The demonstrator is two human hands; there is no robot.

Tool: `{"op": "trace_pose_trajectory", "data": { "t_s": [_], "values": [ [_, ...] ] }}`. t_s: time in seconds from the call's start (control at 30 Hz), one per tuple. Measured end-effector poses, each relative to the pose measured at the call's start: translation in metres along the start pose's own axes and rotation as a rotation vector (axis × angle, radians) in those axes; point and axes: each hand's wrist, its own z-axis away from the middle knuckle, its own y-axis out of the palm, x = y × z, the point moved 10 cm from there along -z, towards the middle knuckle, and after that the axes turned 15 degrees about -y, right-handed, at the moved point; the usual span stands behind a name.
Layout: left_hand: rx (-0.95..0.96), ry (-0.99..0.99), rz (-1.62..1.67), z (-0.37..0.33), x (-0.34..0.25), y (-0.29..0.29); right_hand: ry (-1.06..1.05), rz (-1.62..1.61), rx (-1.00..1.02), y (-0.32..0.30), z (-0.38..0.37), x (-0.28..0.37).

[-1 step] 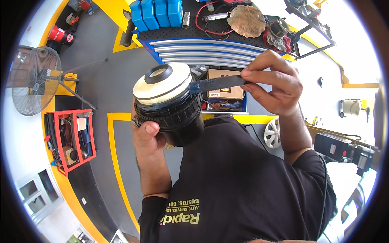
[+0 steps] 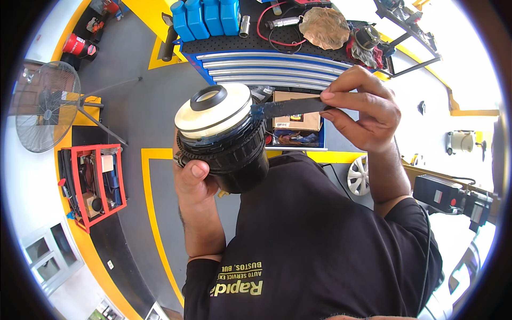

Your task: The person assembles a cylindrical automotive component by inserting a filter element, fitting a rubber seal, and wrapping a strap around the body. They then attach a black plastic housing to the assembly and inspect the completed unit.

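Note:
My left hand (image 2: 196, 178) grips a black ribbed cylindrical part (image 2: 240, 169) in front of my chest, its thumb showing near the lower left side. The part is tilted, with a cream cap (image 2: 234, 101) and a raised black ring (image 2: 209, 97) on its upper end. Blue-black grease (image 2: 216, 140) coats the band below the cap. Between thumb and fingers, my right hand (image 2: 368, 109) pinches a thin dark flat strip (image 2: 292, 109). Its blue-smeared tip (image 2: 257, 112) touches the right side of the part, just under the cap. Most of my left fingers are hidden behind the part.
Beyond my hands stands a blue tool cabinet (image 2: 198, 65) with several blue bottles (image 2: 204, 20) on top. A cardboard box (image 2: 298, 97) sits in its open lower drawer. At the left are a standing fan (image 2: 48, 106) and a red rack (image 2: 124, 181).
My right hand and the strip have shifted very slightly to the right. The part and my left hand look almost unchanged.

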Motion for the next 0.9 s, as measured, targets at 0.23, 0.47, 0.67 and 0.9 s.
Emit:
{"op": "trace_pose_trajectory", "data": {
  "t_s": [0.23,0.47,0.67,0.9],
  "values": [
    [0.128,-0.017,0.038,-0.008,0.011,-0.002,0.008,0.015,0.006,0.001,0.008,-0.01],
    [0.18,-0.083,0.108,-0.013,0.023,0.003,0.011,0.01,0.007,-0.003,0.009,-0.009],
    [0.18,-0.131,0.059,-0.012,0.029,0.001,0.036,-0.031,-0.001,-0.008,0.014,-0.007],
    [0.196,0.074,0.038,-0.012,0.013,0.008,0.204,-0.084,-0.144,-0.03,0.017,-0.006]
  ]
}}
